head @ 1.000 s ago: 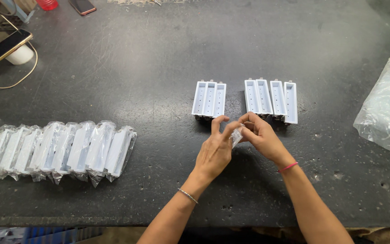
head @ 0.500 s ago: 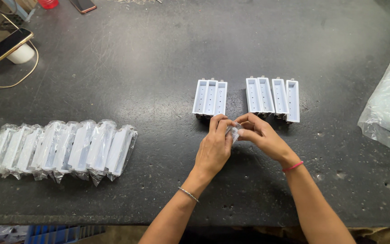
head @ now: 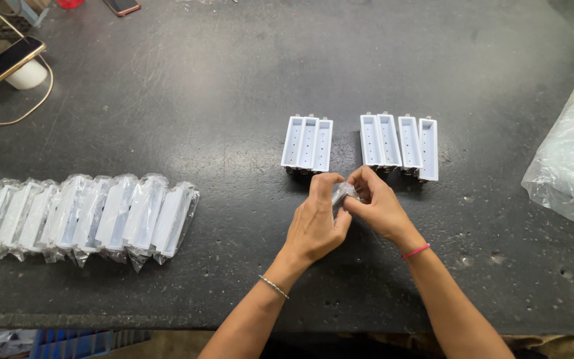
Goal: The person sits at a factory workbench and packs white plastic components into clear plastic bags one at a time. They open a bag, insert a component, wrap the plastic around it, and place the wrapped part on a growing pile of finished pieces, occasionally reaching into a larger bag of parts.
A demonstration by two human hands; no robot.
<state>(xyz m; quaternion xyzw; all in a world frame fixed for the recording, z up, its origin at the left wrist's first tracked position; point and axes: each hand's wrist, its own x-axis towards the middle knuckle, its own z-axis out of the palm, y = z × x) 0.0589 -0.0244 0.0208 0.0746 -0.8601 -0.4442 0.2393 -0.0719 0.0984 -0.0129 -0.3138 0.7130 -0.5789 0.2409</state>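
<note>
My left hand [head: 315, 223] and my right hand [head: 379, 207] meet over the black table [head: 200, 86], both pinching a small clear plastic bag [head: 341, 194] between their fingertips. Just beyond the hands stand two groups of white, long, open plastic trays: a left group [head: 307, 143] of three pressed together and a right group [head: 400, 141] of several side by side. The bag looks crumpled; whether anything is inside it is hidden by my fingers.
A row of several white trays wrapped in clear bags [head: 84, 216] lies at the left. A large plastic sack [head: 573, 159] sits at the right edge. A phone [head: 8, 60] rests on a white cylinder with a cable at the far left.
Both hands have stayed together at the small bag, shifting only slightly; the fingers have worked the bag a little. Nothing else on the table has moved.
</note>
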